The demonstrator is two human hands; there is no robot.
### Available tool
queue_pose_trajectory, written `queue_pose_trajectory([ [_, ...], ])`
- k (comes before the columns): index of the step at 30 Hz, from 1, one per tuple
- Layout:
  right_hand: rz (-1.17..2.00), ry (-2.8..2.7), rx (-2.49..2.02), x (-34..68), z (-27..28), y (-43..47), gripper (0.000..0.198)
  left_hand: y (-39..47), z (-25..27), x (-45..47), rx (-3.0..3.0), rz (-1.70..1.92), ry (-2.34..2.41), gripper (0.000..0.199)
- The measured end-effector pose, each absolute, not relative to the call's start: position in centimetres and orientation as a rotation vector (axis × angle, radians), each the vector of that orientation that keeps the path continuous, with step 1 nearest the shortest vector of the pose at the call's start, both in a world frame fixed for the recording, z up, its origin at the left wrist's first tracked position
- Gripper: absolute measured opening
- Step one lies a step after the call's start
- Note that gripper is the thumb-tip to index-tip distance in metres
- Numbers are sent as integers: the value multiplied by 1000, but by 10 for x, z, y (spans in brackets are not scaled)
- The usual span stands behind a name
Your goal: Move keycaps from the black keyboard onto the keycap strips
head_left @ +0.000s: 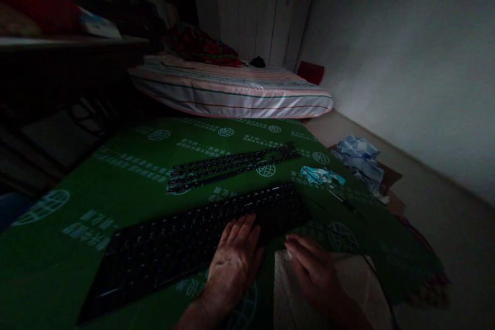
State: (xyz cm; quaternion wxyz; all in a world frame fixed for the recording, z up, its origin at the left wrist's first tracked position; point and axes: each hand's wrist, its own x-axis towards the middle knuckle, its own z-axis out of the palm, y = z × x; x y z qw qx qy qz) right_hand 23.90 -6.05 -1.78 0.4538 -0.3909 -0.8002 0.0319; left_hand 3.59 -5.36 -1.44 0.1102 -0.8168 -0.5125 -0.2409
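Note:
A black keyboard (162, 247) lies at a slant across the green cloth. My left hand (235, 252) rests on its near edge, right of the middle, with the fingers stretched forward over the keys. Right of that hand, part of the keyboard is a plain dark patch where I make out no keys. My right hand (313, 263) is just off the keyboard's near right side, above a pale, flat piece (284, 289). Its fingers are curled together, and whatever they hold is hidden. Beyond the keyboard, small black keycaps (216, 167) lie in several slanting rows.
Green printed cloth (127, 175) covers the table. A crumpled blue-white wrapper (323, 175) and a thin dark screwdriver-like tool (346, 201) lie at right. Crumpled pale fabric (359, 157) is past the right edge. A bed (240, 98) stands behind; a dark table (69, 56) stands left.

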Motion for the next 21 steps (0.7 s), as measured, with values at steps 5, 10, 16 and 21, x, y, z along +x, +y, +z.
queue_pose_trajectory([
  [5, 116, -1966, -1013, 237, -29, -58, 33, -54, -13, 34, -2378, -690, -1472, 30],
  [10, 112, -1948, -976, 237, -34, -56, 33, -52, -12, 32, -2350, -665, -1438, 30],
  [16, 60, -1945, -923, 236, -28, -54, 37, -51, -17, 31, -2345, -657, -1414, 31],
  [21, 28, -1955, -929, 233, -25, -54, 31, -51, -17, 31, -2329, -645, -1405, 30],
])
